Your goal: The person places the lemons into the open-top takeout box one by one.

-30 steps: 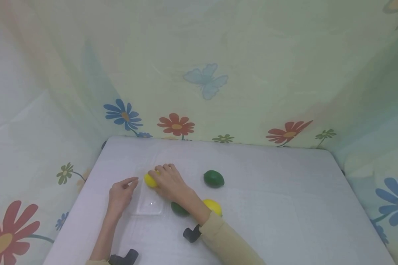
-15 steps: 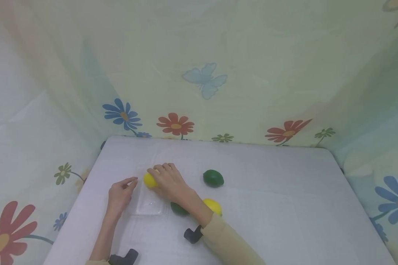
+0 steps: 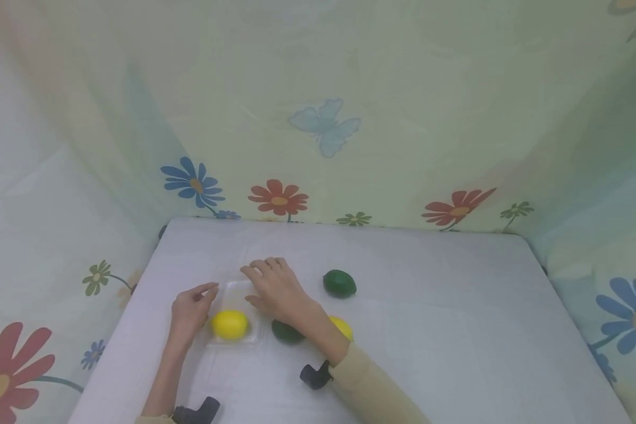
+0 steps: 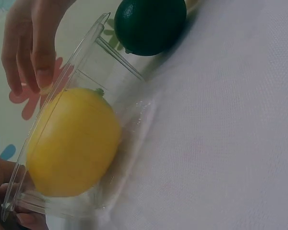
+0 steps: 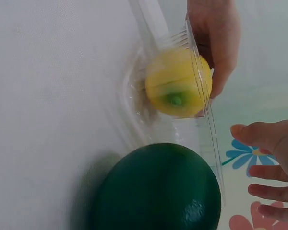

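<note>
A yellow lemon (image 3: 230, 325) lies in the near end of a clear plastic container (image 3: 237, 299). My left hand (image 3: 187, 315) is at the container's left side and pinches its rim. In the left wrist view, some of its fingers show through the plastic beside the lemon (image 4: 74, 143). Over the container's far right part hovers my right hand (image 3: 281, 291), fingers spread and holding nothing. The right wrist view shows its thumb apart from the rim. A green lime (image 3: 285, 333) sits close to the container's right side, partly under the right forearm.
Another lime (image 3: 340, 284) lies farther back to the right on the white table (image 3: 445, 318). A second lemon (image 3: 343, 327) is partly hidden behind the right forearm. A flowered curtain (image 3: 392, 118) encloses the table at the back and sides.
My right hand has let go of the lemon, which has moved toward the near end of the container. The fingers have spread; the left hand stays in place.
</note>
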The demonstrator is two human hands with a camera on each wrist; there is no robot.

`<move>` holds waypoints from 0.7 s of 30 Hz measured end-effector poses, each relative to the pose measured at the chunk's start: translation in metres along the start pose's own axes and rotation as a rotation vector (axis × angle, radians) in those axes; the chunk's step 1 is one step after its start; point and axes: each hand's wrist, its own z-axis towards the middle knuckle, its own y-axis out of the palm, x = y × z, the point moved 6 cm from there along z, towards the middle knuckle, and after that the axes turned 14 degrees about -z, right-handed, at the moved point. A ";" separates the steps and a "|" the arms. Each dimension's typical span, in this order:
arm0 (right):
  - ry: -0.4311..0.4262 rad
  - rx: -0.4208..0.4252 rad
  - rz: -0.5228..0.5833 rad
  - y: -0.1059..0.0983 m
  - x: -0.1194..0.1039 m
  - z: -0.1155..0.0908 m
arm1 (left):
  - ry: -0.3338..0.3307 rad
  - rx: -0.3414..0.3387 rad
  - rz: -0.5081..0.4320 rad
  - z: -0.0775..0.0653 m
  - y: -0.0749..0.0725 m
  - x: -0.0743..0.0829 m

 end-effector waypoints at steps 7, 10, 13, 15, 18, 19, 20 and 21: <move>0.041 -0.009 0.002 -0.008 0.018 -0.011 | -0.018 0.003 0.001 0.000 -0.001 0.001; 0.069 -0.017 0.000 -0.009 0.027 -0.016 | -0.022 0.005 0.004 -0.001 -0.001 0.003; 0.111 -0.017 0.025 -0.009 0.038 -0.023 | -0.023 0.003 0.000 -0.003 -0.002 0.005; 0.137 -0.008 0.043 -0.010 0.045 -0.029 | -0.023 0.001 -0.005 -0.003 -0.002 0.005; 0.171 0.005 0.059 -0.009 0.055 -0.036 | -0.017 -0.006 -0.014 -0.004 -0.002 0.006; 0.177 0.010 0.057 -0.009 0.058 -0.038 | -0.014 -0.006 -0.013 -0.004 -0.002 0.005; 0.179 0.015 0.054 -0.008 0.060 -0.039 | -0.013 -0.006 -0.011 -0.003 -0.001 0.004; 0.183 0.021 0.058 -0.008 0.062 -0.040 | -0.012 -0.006 -0.010 -0.003 -0.001 0.004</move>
